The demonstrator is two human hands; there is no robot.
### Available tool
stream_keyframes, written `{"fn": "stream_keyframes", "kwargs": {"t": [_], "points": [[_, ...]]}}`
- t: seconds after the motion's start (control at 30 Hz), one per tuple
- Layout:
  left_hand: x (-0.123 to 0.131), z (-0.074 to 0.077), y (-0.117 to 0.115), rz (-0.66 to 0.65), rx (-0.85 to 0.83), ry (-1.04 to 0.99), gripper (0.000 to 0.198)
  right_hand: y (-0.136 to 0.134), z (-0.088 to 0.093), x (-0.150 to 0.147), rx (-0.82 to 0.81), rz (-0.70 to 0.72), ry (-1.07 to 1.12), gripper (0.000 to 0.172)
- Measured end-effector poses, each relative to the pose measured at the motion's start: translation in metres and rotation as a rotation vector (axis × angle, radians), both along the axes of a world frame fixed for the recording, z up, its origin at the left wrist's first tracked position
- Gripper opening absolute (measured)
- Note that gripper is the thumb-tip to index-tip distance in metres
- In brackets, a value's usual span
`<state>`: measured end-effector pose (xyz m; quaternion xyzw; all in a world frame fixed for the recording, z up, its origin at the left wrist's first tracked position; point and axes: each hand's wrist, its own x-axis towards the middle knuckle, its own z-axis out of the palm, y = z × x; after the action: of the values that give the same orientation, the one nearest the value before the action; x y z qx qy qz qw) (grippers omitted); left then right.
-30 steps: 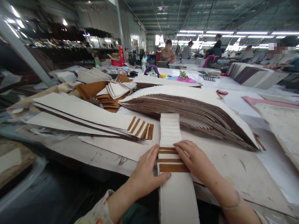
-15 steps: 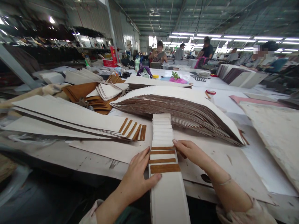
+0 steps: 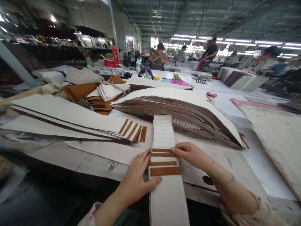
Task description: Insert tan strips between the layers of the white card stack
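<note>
A long white panel [image 3: 167, 199] lies in front of me, its near end reaching past the table edge. Several brown strips [image 3: 165, 171] run across it, and beyond them is a row of overlapping white layers [image 3: 162, 130]. My left hand [image 3: 137, 177] clasps the panel's left edge, thumb on top just below the widest strip and fingers along the side. At the right edge, the thumb and forefinger of my right hand [image 3: 188, 153] are closed on the end of an upper brown strip [image 3: 162, 150]; its other fingers are curled under.
Behind the panel stands a bowed stack of white-topped sheets [image 3: 178, 106]. More white panels with brown strips [image 3: 77, 116] lie left, near brown pieces [image 3: 100, 105]. A tape roll [image 3: 211, 94] and a pale sheet [image 3: 272, 131] are to the right. People work farther back.
My right hand has moved slightly left and in, from the panel's right edge onto the end of the upper brown strip. My left hand stays at the left edge.
</note>
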<state>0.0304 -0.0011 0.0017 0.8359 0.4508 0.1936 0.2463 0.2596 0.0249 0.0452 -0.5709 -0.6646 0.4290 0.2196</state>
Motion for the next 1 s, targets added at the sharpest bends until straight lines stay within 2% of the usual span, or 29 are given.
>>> {"fn": "stream_keyframes", "kwargs": {"t": [0.1,0.3,0.47,0.57,0.63,0.7,0.87,1.0], "points": [[0.000,0.001,0.000,-0.002,-0.015,0.005,0.067,-0.006,0.002,-0.002,0.060,-0.028,-0.032,0.033],[0.000,0.002,0.000,-0.005,-0.021,-0.007,0.067,-0.005,0.011,-0.003,0.119,0.021,-0.022,0.037],[-0.002,-0.003,-0.002,0.009,-0.011,-0.025,0.071,-0.003,0.008,-0.012,0.151,0.046,-0.099,0.035],[-0.003,-0.005,-0.002,0.015,-0.001,-0.033,0.074,-0.005,0.005,-0.014,0.270,0.080,-0.148,0.034],[-0.003,-0.006,-0.003,0.014,0.003,-0.038,0.076,-0.006,0.006,-0.013,0.317,0.102,-0.191,0.036],[-0.002,-0.006,-0.003,0.015,0.014,-0.047,0.076,-0.004,0.010,-0.015,0.295,0.127,-0.244,0.038],[-0.002,-0.007,-0.003,0.025,0.039,-0.086,0.075,0.008,0.023,-0.035,0.273,0.253,-0.351,0.032],[-0.002,-0.010,-0.003,0.029,0.038,-0.120,0.076,0.015,0.023,-0.053,0.318,0.286,-0.390,0.027]]}}
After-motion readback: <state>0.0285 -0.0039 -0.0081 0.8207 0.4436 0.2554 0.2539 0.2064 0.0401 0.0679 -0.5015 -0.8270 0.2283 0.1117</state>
